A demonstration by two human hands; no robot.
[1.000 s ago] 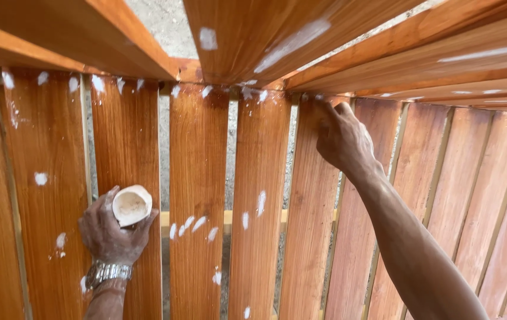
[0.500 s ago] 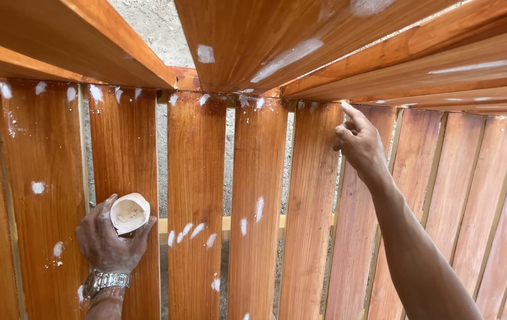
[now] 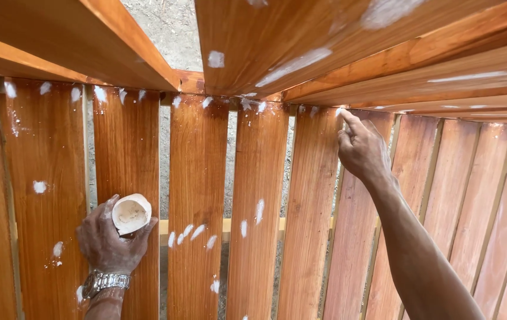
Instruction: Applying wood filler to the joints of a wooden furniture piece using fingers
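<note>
Head view: reddish wooden slats [image 3: 197,195] dabbed with white filler fill the scene, with beams [image 3: 301,41] overhead. A small cup [image 3: 130,213] of pale filler is gripped in the left hand [image 3: 108,237], low and left. The right hand [image 3: 360,148], curled with forefinger extended, is pressed to a slat top. Filler is probably best worked firmly into the joint, then smoothed flush.

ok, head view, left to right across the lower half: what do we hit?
Silver metal wristwatch → left hand → small round white cup of pale filler → white filler dabs on the reddish-brown wooden slat → right hand, index finger at the slat top.
</note>
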